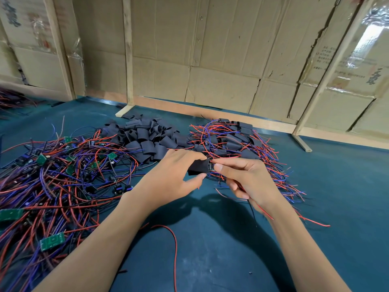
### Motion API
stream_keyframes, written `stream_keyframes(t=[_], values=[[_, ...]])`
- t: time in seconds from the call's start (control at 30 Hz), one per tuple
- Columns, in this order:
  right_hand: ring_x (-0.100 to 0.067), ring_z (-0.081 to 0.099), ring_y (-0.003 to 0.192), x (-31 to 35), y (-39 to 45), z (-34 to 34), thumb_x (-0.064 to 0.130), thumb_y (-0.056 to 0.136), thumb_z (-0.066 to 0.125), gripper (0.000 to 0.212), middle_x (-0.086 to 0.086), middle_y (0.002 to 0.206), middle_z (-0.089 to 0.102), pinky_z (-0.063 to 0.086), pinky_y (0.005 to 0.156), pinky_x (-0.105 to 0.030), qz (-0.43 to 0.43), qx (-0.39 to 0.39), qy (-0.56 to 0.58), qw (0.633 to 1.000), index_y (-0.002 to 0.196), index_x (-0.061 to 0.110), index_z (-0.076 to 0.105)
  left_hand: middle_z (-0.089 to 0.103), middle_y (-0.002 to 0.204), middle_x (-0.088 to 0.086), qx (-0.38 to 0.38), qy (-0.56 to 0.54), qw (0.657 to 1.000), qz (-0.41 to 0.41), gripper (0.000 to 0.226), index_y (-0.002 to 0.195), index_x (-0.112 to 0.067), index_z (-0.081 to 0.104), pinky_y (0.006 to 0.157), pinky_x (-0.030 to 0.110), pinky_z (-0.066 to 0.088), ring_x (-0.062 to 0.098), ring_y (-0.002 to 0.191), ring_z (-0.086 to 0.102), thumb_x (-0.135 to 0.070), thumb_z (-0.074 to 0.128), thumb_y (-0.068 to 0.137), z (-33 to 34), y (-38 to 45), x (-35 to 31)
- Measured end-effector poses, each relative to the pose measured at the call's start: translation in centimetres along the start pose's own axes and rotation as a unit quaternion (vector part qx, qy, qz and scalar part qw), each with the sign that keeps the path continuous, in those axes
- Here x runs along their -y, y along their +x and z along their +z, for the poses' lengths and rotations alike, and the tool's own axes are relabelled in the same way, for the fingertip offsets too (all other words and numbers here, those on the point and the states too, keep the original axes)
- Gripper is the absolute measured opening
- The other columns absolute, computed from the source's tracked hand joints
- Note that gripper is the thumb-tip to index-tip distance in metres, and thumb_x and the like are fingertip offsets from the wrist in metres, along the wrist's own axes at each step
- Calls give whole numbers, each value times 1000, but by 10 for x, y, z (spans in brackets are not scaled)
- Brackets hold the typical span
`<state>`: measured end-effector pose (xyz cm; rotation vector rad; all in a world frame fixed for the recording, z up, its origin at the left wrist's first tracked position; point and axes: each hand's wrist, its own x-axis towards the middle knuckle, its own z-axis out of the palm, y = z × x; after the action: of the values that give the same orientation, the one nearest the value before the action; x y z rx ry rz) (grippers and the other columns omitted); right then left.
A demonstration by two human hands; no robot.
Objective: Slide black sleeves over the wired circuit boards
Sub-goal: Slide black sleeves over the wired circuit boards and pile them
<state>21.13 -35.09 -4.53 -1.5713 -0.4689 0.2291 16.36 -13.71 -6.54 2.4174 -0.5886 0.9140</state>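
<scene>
My left hand [174, 175] pinches a black sleeve [199, 167] between thumb and fingers above the blue table [221, 249]. My right hand [246, 180] pinches the end of a wired circuit board [211, 167] that sits at the sleeve's right opening, mostly hidden inside it. Its red and black wires [255, 209] trail down out of my right palm. A heap of loose black sleeves [147, 138] lies just behind my left hand. A tangle of bare green boards with red and purple wires [52, 182] covers the table on the left. Sleeved boards [233, 142] are piled behind my right hand.
A single red wire [173, 249] curls on the table between my forearms. Cardboard panels in wooden frames [210, 60] wall off the back of the table. More wires [10, 100] lie at the far left edge.
</scene>
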Motion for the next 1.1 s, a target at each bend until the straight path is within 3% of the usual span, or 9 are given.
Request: stream_keyframes(t=[0.23, 0.33, 0.43, 0.6, 0.73, 0.8, 0.87, 1.0, 1.1], values=[[-13, 49, 41, -2, 2, 5, 8, 84, 78, 23, -7, 65, 66, 26, 34, -17, 24, -17, -8, 1000, 106, 4, 74, 68, 114, 1, 18, -2, 1000, 19, 38, 119, -7, 65, 93, 20, 35, 14, 104, 52, -17, 78, 84, 4, -1, -6], [-15, 60, 50, 2, 0, 1, 7, 86, 76, 25, -10, 76, 72, 35, 35, -21, 17, 13, -3, 1000, 111, 3, 72, 68, 116, 1, 0, 7, 1000, 27, 38, 119, -7, 66, 96, 33, 41, 18, 105, 57, -18, 78, 85, 2, 0, -3], [-16, 52, 49, 3, -1, -2, 16, 84, 80, 28, -11, 72, 65, 32, 37, -21, 40, 39, -26, 998, 110, 10, 75, 68, 119, 2, 7, 5, 999, 35, 39, 122, -7, 66, 96, 43, 48, 22, 109, 61, -20, 77, 87, 3, 2, -3], [-15, 33, 45, 4, 1, -8, 13, 83, 81, 13, -11, 62, 51, 21, 38, -17, 54, -6, -34, 998, 96, 13, 79, 65, 130, -3, -29, 37, 997, 56, 41, 128, -14, 65, 99, 39, 44, 17, 118, 60, -33, 70, 92, 10, 4, -3], [-11, 36, 37, 13, 2, -33, 13, 84, 79, 14, -3, 51, 52, 25, 36, -19, -1, -175, -7, 984, 98, 12, 77, 58, 134, 4, -119, 210, 953, -183, 51, 138, -19, 53, 92, 45, 35, 30, 119, 52, -43, 59, 94, 2, 4, 11], [-10, 54, 47, 12, 2, -45, 14, 88, 75, 23, 3, 68, 68, 42, 48, -24, -32, -284, -88, 954, 111, 14, 73, 49, 132, 20, -39, 279, 887, -367, 61, 139, -11, 46, 93, 48, 35, 38, 118, 43, -46, 59, 91, -5, -6, 22], [-10, 64, 74, 5, 0, -53, 23, 92, 69, 32, 8, 92, 74, 45, 77, -27, -32, -391, -233, 890, 123, 22, 68, 44, 131, 25, 70, 308, 820, -477, 59, 134, -5, 47, 98, 48, 34, 40, 122, 37, -47, 53, 94, -10, -18, 29], [-24, 61, 110, -1, 0, -48, 19, 94, 61, 41, 1, 117, 72, 41, 104, -39, -75, -432, -298, 848, 135, 20, 58, 57, 121, 19, 130, 304, 824, -460, 25, 112, -8, 59, 99, 44, 34, 39, 117, 50, -21, 56, 91, -18, -13, 32], [-30, 59, 114, -1, 3, -34, 13, 92, 60, 39, 0, 116, 71, 38, 106, -48, -125, -417, -350, 829, 132, 18, 61, 66, 103, 14, 118, 263, 845, -450, 4, 88, -14, 55, 96, 44, 33, 37, 102, 58, -16, 59, 86, -28, -10, 31]])
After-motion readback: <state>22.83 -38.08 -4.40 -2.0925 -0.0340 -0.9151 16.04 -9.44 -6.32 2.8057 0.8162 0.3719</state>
